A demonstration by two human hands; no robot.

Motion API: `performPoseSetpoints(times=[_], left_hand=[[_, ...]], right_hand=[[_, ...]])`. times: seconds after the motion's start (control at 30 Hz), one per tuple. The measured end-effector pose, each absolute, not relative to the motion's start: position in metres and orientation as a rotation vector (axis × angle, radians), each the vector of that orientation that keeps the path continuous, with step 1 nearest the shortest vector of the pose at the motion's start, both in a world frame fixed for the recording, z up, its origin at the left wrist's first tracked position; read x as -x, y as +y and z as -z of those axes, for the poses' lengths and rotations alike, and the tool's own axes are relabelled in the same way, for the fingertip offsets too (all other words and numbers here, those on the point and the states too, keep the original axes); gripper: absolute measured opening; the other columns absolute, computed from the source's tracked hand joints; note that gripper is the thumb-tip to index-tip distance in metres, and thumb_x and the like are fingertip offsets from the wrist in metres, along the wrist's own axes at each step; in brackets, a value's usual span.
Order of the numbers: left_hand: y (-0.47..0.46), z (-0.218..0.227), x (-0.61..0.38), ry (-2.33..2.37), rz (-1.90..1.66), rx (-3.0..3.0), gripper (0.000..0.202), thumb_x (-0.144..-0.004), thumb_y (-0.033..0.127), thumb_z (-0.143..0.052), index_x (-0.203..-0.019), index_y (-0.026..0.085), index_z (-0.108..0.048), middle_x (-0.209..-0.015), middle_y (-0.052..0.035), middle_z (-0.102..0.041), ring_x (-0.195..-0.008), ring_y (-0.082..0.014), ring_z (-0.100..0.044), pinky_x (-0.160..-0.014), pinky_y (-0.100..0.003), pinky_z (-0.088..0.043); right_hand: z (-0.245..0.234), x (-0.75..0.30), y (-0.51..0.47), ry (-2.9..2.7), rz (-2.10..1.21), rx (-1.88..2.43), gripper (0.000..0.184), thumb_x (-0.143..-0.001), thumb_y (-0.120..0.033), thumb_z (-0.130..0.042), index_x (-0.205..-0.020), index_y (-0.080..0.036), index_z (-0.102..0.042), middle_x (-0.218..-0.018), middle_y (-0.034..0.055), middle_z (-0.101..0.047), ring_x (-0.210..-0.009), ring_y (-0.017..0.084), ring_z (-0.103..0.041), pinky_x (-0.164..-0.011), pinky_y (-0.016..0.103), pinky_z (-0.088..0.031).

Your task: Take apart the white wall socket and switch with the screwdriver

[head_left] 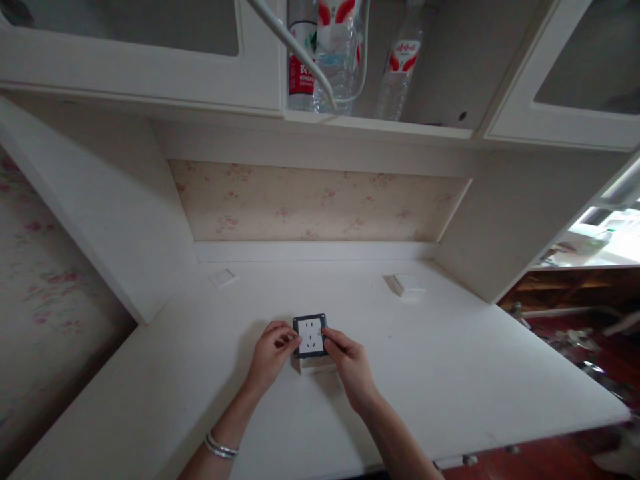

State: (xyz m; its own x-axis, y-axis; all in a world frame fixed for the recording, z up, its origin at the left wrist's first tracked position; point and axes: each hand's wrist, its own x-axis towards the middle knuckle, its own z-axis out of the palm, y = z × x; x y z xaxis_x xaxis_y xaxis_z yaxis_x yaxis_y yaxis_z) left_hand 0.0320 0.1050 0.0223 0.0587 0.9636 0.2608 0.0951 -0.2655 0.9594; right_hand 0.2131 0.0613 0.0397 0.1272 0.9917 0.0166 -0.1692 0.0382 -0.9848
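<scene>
Near the middle of the white desktop is a wall socket [311,335], with a white face, dark frame and several slots. Its lower edge rests on or just over a white box [316,365]; how far the two are joined I cannot tell. My left hand [271,355] pinches the socket's left edge between thumb and fingers, with a silver bangle on that wrist. At the opposite edge, the thumb and forefinger of my right hand [351,368] close on the frame. Anything small under those fingertips is hidden.
A thin white frame [224,278] lies at back left, and a white square piece [409,285] at back right. Overhead, an open cabinet shelf [380,125] holds plastic bottles [400,67], with a white cable [300,52] hanging in front. Side panels [100,200] flank the desk.
</scene>
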Motion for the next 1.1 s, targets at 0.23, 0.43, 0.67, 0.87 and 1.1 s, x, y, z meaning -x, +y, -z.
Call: performPoseSetpoints(times=[0.23, 0.43, 0.67, 0.87, 1.1], left_hand=[[0.103, -0.025, -0.033, 1.171, -1.332, -1.664, 0.010, -0.079, 0.029, -0.067, -0.078, 0.020, -0.071, -0.085, -0.0040, -0.062, -0.074, -0.0172, -0.059, -0.066, -0.025, -0.045], [0.100, -0.022, -0.035, 1.166, -1.380, -1.617, 0.004, -0.077, 0.026, -0.068, -0.079, 0.023, -0.071, -0.081, -0.0034, -0.066, -0.074, -0.0194, -0.060, -0.068, -0.026, -0.044], [0.092, -0.023, -0.035, 1.194, -1.398, -1.559, 0.008, -0.076, 0.028, -0.071, -0.082, 0.024, -0.071, -0.072, -0.0018, -0.066, -0.063, -0.0180, -0.056, -0.062, -0.025, -0.039], [0.086, -0.026, -0.040, 1.089, -1.429, -1.528, 0.010, -0.072, 0.025, -0.075, -0.082, 0.025, -0.074, -0.074, -0.0033, -0.066, -0.067, -0.0196, -0.055, -0.067, -0.026, -0.040], [0.085, -0.032, -0.038, 0.983, -1.421, -1.496, 0.018, -0.074, 0.023, -0.074, -0.091, 0.027, -0.076, -0.096, -0.0071, -0.070, -0.096, -0.0264, -0.059, -0.095, -0.033, -0.041]], right_hand=[[-0.037, -0.207, 0.061, -0.924, -1.189, 1.129, 0.037, -0.072, -0.039, -0.073, -0.104, -0.021, -0.073, -0.110, 0.0082, -0.070, -0.102, 0.026, -0.063, -0.095, 0.042, -0.045], [-0.037, -0.201, 0.062, -0.802, -1.267, 1.055, 0.043, -0.068, -0.037, -0.076, -0.107, -0.019, -0.071, -0.109, 0.0088, -0.071, -0.102, 0.026, -0.063, -0.095, 0.042, -0.045], [-0.034, -0.199, 0.061, -0.708, -1.305, 1.020, 0.044, -0.065, -0.036, -0.078, -0.105, -0.018, -0.072, -0.108, 0.0091, -0.071, -0.101, 0.025, -0.063, -0.095, 0.040, -0.045], [-0.038, -0.189, 0.058, -0.820, -1.228, 1.094, 0.037, -0.068, -0.035, -0.075, -0.102, -0.021, -0.074, -0.108, 0.0072, -0.071, -0.102, 0.025, -0.062, -0.095, 0.041, -0.043], [-0.040, -0.175, 0.061, -0.974, -1.180, 1.101, 0.029, -0.074, -0.032, -0.069, -0.102, -0.024, -0.074, -0.107, 0.0038, -0.072, -0.105, 0.025, -0.061, -0.098, 0.040, -0.042]])
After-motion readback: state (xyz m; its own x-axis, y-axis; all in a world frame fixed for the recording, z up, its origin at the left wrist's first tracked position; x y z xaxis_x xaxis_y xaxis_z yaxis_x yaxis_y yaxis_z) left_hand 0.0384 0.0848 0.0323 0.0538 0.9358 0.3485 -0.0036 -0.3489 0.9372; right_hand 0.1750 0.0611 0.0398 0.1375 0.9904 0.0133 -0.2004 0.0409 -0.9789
